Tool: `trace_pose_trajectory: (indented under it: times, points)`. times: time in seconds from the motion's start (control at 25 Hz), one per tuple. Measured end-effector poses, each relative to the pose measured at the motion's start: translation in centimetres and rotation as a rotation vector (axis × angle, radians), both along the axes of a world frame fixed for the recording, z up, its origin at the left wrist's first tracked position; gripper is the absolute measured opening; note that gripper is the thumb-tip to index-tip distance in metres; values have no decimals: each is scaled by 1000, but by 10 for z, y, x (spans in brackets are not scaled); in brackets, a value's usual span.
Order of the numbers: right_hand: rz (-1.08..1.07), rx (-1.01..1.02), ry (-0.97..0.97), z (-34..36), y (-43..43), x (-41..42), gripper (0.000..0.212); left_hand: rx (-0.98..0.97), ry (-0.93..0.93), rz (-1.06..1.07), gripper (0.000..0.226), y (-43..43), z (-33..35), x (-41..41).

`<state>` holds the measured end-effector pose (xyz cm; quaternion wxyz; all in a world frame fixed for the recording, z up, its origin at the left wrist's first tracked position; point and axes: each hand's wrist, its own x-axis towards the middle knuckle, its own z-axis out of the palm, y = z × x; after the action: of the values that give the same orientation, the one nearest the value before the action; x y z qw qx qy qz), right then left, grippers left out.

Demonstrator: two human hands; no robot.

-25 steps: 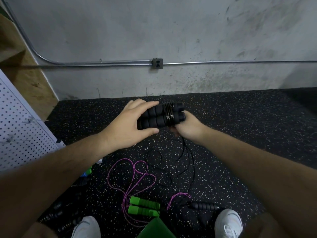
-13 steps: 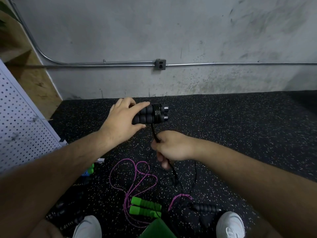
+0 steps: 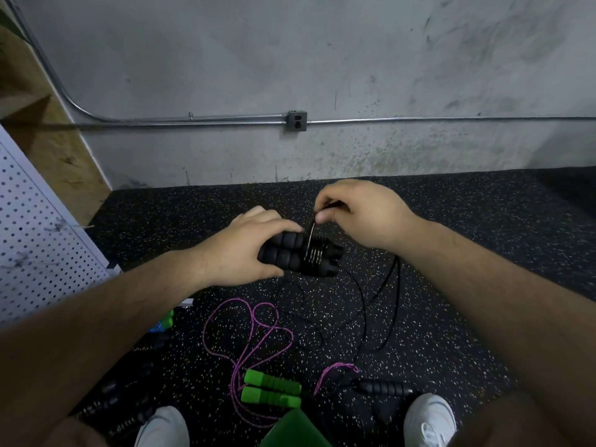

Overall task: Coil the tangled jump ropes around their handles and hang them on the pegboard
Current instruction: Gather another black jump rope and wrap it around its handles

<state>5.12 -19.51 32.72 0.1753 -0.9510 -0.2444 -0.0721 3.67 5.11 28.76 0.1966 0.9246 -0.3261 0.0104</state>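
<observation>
The left hand [image 3: 245, 253] grips two black handles [image 3: 287, 253] side by side above the floor [image 3: 483, 253]; at their 1 o'clock the right hand [image 3: 361, 214] pinches the black rope [image 3: 312, 233] over its coils. The pegboard [image 3: 38, 237] stands at 9 o'clock

Both bare forearms reach forward from the lower corners and converge near the middle. The left hand [image 3: 245, 250] lies palm down, its fingers and thumb curled round a pair of black ribbed foam handles [image 3: 287, 250]. The right hand [image 3: 364, 217], slightly higher and just beside it, pinches a thin black cord [image 3: 310, 235] between thumb and forefinger.
</observation>
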Motion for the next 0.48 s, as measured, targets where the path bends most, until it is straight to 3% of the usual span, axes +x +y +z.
trace_pose_trajectory:
  times: [0.08,0.2,0.24,0.36,0.48]
  points:
    - [-47,209,152,-13,-13,15,5,-120,51,-14,73,-5,8,-6]
    - [-20,695,550,-27,-18,18,5,-294,75,21,73,-12,22,-12]
    - [-39,702,641,-31,-12,13,10,-339,58,49,73,-14,24,-13]
    - [-67,375,614,-46,15,-6,34,-396,-79,162,73,-18,24,-7]
    - [-54,362,665,-48,39,-25,32,-321,-198,268,73,-14,18,8]
